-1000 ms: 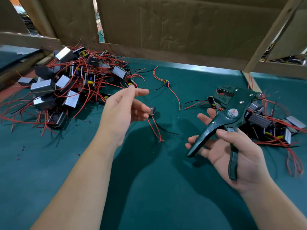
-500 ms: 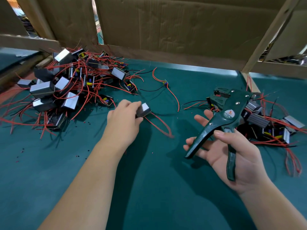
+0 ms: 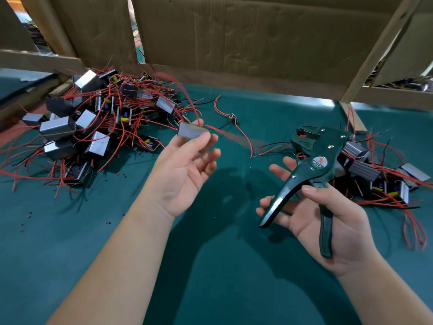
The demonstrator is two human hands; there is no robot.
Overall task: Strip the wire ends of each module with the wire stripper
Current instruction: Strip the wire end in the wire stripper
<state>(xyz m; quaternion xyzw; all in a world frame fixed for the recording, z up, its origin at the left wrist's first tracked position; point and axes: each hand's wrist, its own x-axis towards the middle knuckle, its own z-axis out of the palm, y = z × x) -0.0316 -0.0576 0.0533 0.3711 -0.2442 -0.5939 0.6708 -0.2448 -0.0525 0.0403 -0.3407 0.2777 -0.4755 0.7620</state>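
Head view | left hand (image 3: 182, 177) raised over surface (image 3: 210, 277) centre, fingertips pinching one module (image 3: 191, 132), red wires blurred | right hand (image 3: 328, 221) gripping wire stripper (image 3: 311, 170), handles spread | module piles: far-left corner (image 3: 93, 127), right edge (image 3: 375, 177)

The tabletop (image 3: 222, 277) is covered in plain teal-green. The wire stripper (image 3: 314, 170) is dark green with a round orange-and-white label and silver rivets. The module (image 3: 191, 132) held up is grey with a yellow stripe and red wires. The pile of modules (image 3: 93, 127) toward the tabletop's far left corner is silver-grey and black, tangled in red wires with yellow and blue parts. The cardboard wall (image 3: 257, 43) along the far edge is brown.
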